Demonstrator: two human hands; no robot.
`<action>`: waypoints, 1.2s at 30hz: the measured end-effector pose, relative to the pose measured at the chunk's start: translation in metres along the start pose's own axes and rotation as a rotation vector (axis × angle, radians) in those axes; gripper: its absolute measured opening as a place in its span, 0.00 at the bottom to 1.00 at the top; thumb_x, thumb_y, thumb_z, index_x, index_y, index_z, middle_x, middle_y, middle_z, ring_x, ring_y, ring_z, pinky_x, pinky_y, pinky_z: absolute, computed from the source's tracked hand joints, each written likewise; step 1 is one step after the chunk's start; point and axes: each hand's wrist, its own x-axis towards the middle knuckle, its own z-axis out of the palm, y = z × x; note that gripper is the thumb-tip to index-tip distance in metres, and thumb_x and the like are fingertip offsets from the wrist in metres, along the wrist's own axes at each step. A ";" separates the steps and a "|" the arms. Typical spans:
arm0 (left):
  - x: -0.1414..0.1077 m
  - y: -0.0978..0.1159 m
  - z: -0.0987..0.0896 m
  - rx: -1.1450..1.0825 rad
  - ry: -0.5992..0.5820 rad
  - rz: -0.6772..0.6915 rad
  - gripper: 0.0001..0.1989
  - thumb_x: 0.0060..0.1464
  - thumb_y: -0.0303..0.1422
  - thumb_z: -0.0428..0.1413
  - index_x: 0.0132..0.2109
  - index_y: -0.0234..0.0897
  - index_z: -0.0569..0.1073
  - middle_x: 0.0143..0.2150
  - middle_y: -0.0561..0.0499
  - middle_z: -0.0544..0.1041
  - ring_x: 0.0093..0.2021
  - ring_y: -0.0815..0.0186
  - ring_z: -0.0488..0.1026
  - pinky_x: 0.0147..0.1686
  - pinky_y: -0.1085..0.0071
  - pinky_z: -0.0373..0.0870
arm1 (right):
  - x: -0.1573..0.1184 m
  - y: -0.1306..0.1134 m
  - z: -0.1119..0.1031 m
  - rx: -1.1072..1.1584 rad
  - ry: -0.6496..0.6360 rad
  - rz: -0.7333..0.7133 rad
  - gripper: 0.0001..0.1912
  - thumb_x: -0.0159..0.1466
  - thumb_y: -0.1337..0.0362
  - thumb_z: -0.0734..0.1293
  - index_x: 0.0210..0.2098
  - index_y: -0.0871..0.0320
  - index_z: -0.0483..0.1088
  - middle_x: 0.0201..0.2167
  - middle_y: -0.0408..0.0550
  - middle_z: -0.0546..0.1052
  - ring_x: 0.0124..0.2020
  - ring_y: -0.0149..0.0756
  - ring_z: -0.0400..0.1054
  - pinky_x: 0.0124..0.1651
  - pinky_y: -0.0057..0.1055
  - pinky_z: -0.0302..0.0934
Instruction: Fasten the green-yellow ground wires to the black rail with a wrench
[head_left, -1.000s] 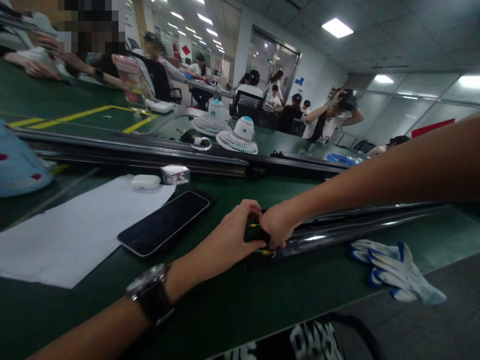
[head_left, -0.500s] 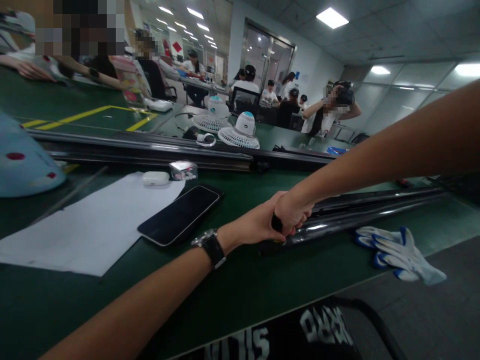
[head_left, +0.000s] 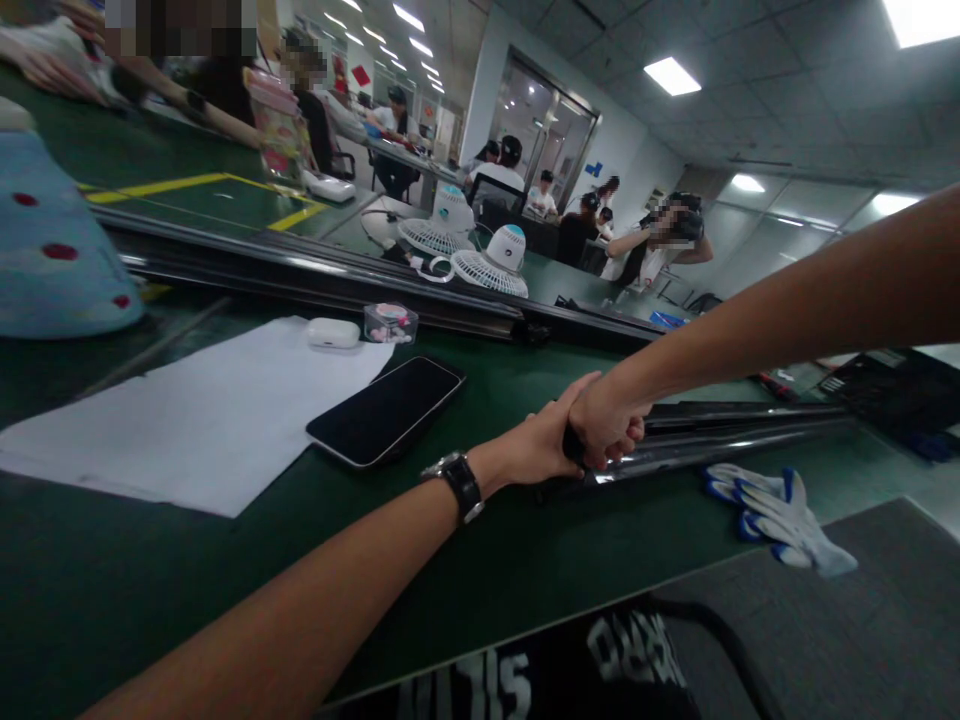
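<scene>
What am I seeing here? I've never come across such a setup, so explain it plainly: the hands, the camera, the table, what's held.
There is no machine: these are one person's bare hands, seen from a camera worn on their head. The left hand, with a watch on its wrist, meets the right hand over a green table. A dark piece shows between them; the right hand's fingers curl around it, though most is hidden. Long glossy dark strips lie just beyond. Also on the table are white paper, a phone, a small white case, a clear box and gloves.
</scene>
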 end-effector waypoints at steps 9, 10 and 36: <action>0.001 0.007 -0.001 0.023 -0.034 -0.003 0.50 0.49 0.27 0.68 0.73 0.42 0.50 0.59 0.39 0.73 0.61 0.45 0.70 0.59 0.43 0.66 | -0.002 0.001 0.006 -0.076 -0.009 0.070 0.14 0.73 0.59 0.66 0.54 0.60 0.71 0.51 0.51 0.76 0.47 0.39 0.75 0.47 0.41 0.73; 0.000 0.010 -0.003 0.037 -0.038 -0.009 0.50 0.50 0.28 0.68 0.73 0.42 0.49 0.58 0.39 0.73 0.61 0.45 0.70 0.59 0.44 0.67 | -0.004 0.001 0.006 -0.073 -0.011 0.070 0.14 0.72 0.59 0.68 0.53 0.60 0.72 0.50 0.50 0.77 0.44 0.38 0.75 0.45 0.40 0.74; -0.019 0.029 -0.010 0.667 -0.088 -0.073 0.11 0.62 0.24 0.58 0.47 0.45 0.79 0.60 0.48 0.65 0.60 0.53 0.64 0.60 0.53 0.64 | 0.005 0.016 -0.007 -0.185 -0.229 -0.094 0.18 0.71 0.57 0.68 0.57 0.59 0.70 0.54 0.53 0.75 0.49 0.42 0.74 0.50 0.45 0.72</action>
